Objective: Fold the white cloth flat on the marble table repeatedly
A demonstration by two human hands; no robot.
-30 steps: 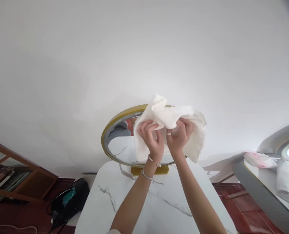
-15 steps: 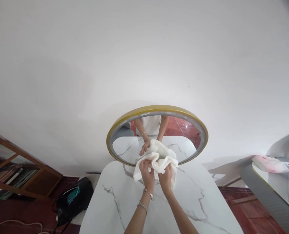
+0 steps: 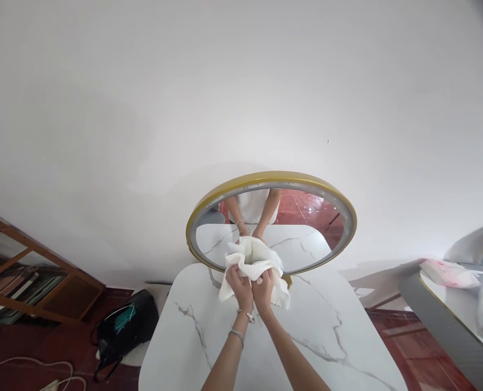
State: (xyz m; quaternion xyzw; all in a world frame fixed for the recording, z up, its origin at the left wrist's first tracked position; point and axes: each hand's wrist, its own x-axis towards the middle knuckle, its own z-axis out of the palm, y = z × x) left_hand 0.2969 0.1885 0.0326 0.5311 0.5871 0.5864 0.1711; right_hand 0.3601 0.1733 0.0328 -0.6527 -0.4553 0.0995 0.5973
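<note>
A crumpled white cloth (image 3: 253,268) is bunched between my hands, just in front of a round gold-rimmed mirror (image 3: 271,179). My left hand (image 3: 240,287), with bracelets at the wrist, grips the cloth's left part. Close beside it, my right hand (image 3: 262,289) is closed on the right part, the two wrists nearly touching. Some fingertips are hidden in the folds. The mirror stands upright on a white marble-patterned table (image 3: 318,326) and reflects my arms and the cloth. A bit of its gold base (image 3: 287,280) shows right of the cloth.
Behind the mirror rises a plain white wall (image 3: 144,108). At left are a wooden shelf with books (image 3: 25,288), a black bag (image 3: 129,326) and a cable (image 3: 33,361) on the red floor. A second table (image 3: 440,320) at right holds a pink-and-white packet (image 3: 449,271).
My hands have come closer together, the right one moving left, with the cloth gathered between them. The gold base now shows beside the cloth. The view has shifted slightly.
</note>
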